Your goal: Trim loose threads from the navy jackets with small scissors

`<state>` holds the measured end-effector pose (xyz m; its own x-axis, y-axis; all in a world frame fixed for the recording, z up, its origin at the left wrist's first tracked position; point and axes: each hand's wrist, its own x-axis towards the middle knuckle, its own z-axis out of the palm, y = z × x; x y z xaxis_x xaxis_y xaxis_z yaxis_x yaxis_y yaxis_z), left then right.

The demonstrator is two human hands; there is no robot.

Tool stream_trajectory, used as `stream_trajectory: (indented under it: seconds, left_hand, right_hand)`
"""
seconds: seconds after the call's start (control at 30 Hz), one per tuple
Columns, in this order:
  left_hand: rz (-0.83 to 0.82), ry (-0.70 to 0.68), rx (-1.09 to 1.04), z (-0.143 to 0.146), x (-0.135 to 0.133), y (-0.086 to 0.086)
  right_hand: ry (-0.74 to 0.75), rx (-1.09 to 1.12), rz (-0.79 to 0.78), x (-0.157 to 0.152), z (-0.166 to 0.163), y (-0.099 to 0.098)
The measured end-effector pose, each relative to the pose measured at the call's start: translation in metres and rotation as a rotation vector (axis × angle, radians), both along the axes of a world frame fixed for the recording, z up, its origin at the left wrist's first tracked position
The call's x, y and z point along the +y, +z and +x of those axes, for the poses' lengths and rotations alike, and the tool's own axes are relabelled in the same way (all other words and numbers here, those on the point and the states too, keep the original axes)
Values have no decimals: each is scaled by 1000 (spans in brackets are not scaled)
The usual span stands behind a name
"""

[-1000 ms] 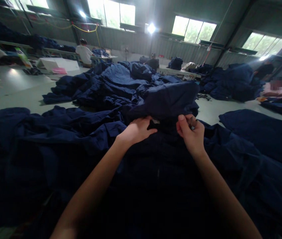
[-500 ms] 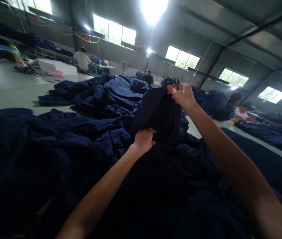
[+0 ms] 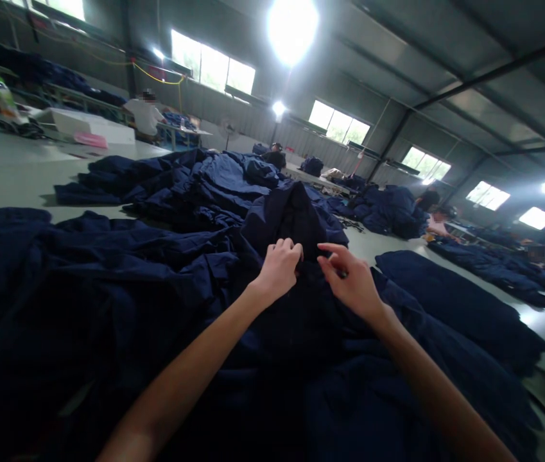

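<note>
A dark navy garment (image 3: 289,215) is bunched in front of me, its upper part standing in a peak. My left hand (image 3: 279,266) is closed on its cloth, with the fingertips partly hidden in the folds. Just to the right, my right hand (image 3: 352,279) hovers close to the cloth, thumb and forefinger a little apart. Small dark thread snips (image 3: 343,274) are tucked in its palm, mostly covered by the fingers. Whether the right fingertips touch the cloth I cannot tell.
More navy garments (image 3: 180,186) lie heaped on the pale table (image 3: 94,208). A flat navy stack (image 3: 450,292) is on the right. At the back left are a white box (image 3: 86,125) and a bottle (image 3: 5,99). Co-workers (image 3: 144,115) sit farther off.
My right hand has come down from the raised top of the garment, letting go of it, and is now beside my left hand. The cloth's top has sunk. The view has turned slightly right.
</note>
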<state>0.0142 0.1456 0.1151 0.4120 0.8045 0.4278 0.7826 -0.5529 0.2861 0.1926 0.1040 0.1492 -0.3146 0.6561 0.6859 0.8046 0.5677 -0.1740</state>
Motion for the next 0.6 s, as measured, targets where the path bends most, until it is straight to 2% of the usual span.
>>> stream_trajectory:
  seconds: [0.07,0.13,0.23,0.33,0.43,0.6]
  left_hand:
    - [85,-116,-27,3,-12,9]
    - [143,-209,-35,8,-23,18]
    - [207,-250,-39,15,-37,28]
    - [234,-243,-36,13,-52,26]
    - [215,-236,-37,-1,-75,4]
    - [153,-238,-146,-27,-115,-60]
  right_hand:
    - [32,-10,16,-35,15,-18]
    - [37,-23,39,-53,23,-28]
    - [22,-38,86,-58,30,-37]
    - [43,-33,140,-58,37,-53]
    - [138,-12,206,-68,42,-81]
    - [319,39,321,-86,35,-120]
